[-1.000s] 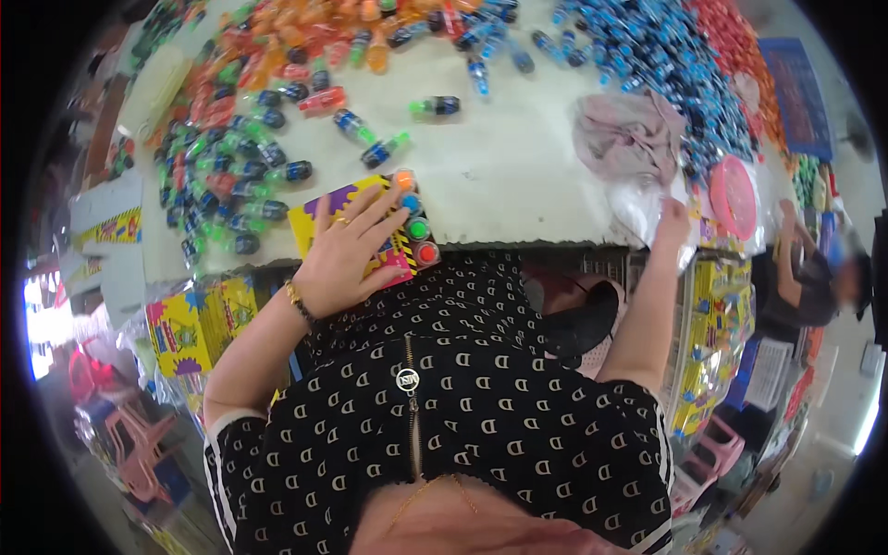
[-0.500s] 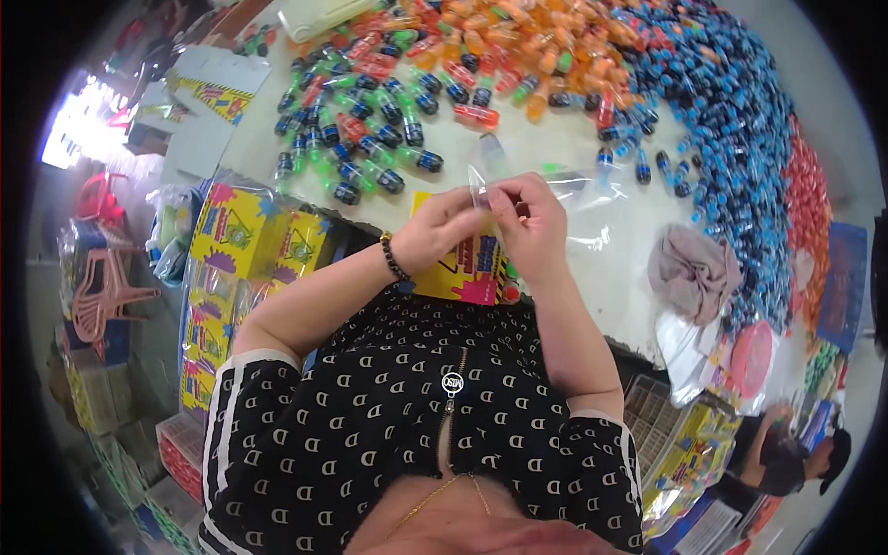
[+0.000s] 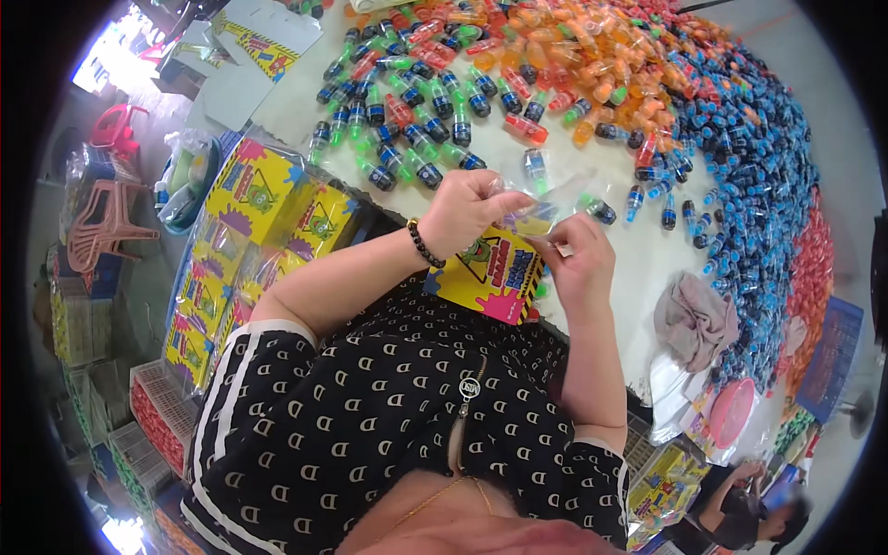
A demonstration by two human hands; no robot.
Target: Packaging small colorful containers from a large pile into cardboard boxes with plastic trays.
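Observation:
A yellow printed box [image 3: 481, 280] with a pink splash and striped edge stands upright against my lap at the table's near edge. Clear plastic film, seemingly a bag [image 3: 562, 192], spreads over its top end. My left hand [image 3: 470, 215], with a dark beaded bracelet, pinches the film above the box's left side. On the right side, my right hand [image 3: 583, 262] has its fingers closed on the film by the box's upper corner. The box's far side is hidden. Just beyond the bag, a small dark-labelled bottle [image 3: 536, 166] lies on the table.
Green-and-black bottles [image 3: 425, 120], orange bottles [image 3: 592, 55] and blue bottles [image 3: 740, 139] are heaped across the white table [image 3: 610, 305]. A crumpled mauve cloth [image 3: 696, 319] lies at right. Packed yellow boxes [image 3: 250, 190] are stacked at left. Another person [image 3: 745, 513] is at lower right.
My hands have moved apart, and the film now stretches between them over the box top. The whole view has shifted, with the table turned slightly.

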